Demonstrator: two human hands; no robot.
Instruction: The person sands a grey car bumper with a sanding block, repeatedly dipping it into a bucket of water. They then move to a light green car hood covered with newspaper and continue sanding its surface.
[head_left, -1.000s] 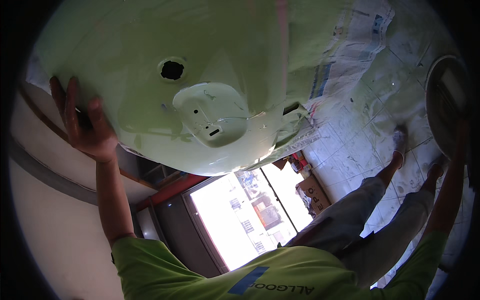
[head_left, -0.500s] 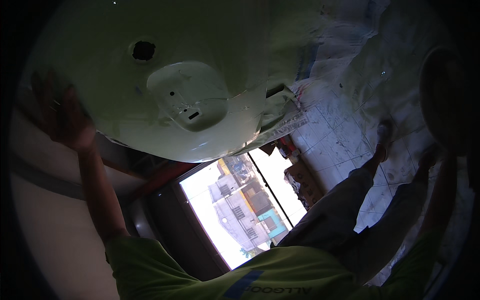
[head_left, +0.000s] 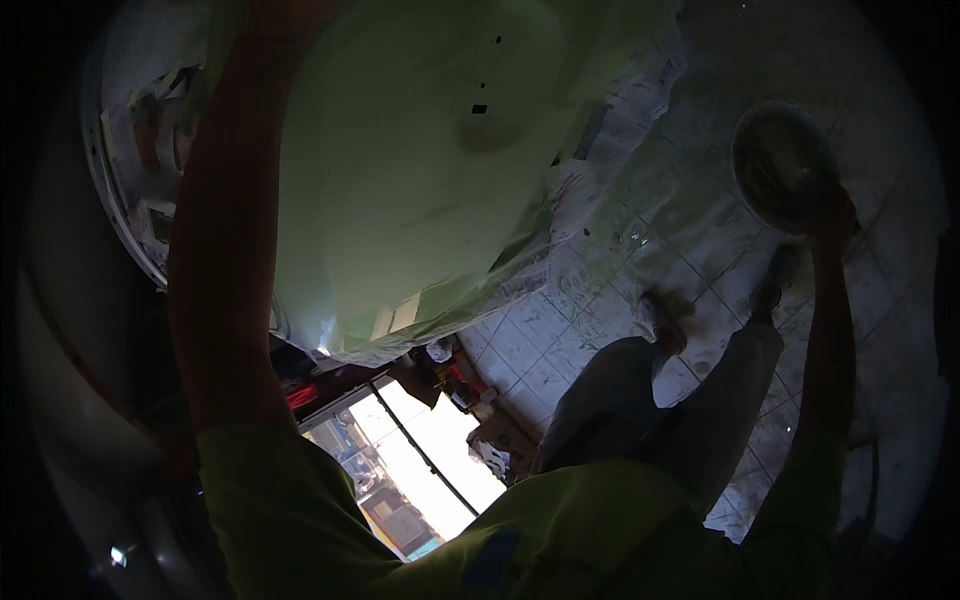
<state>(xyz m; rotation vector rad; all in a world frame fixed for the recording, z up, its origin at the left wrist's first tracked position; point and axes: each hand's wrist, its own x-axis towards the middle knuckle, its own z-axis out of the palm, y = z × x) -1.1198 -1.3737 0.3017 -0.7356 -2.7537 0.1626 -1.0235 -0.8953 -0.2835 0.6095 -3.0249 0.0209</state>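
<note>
A large, curved, pale green car body panel (head_left: 420,200) with several small dark holes fills the upper middle. My left arm stretches up across its left part. At the top edge my left hand (head_left: 285,12) is mostly cut off and dark, so its fingers do not show. Off to the right, over the tiled floor, my right hand (head_left: 828,212) grips the near rim of a round, shallow bowl (head_left: 745,150). The inside of the bowl is too dim to make out.
Crumpled plastic sheeting (head_left: 640,95) hangs along the panel's right side. The white tiled floor (head_left: 530,345) looks wet and smeared. A cardboard box (head_left: 505,440) stands by a bright doorway (head_left: 450,445). At the left is a rounded part with taped paper (head_left: 150,130).
My left hand has gone from the panel's left edge up to the top of the view. The bowl in my right hand sits further left in view. The view has shifted over the panel.
</note>
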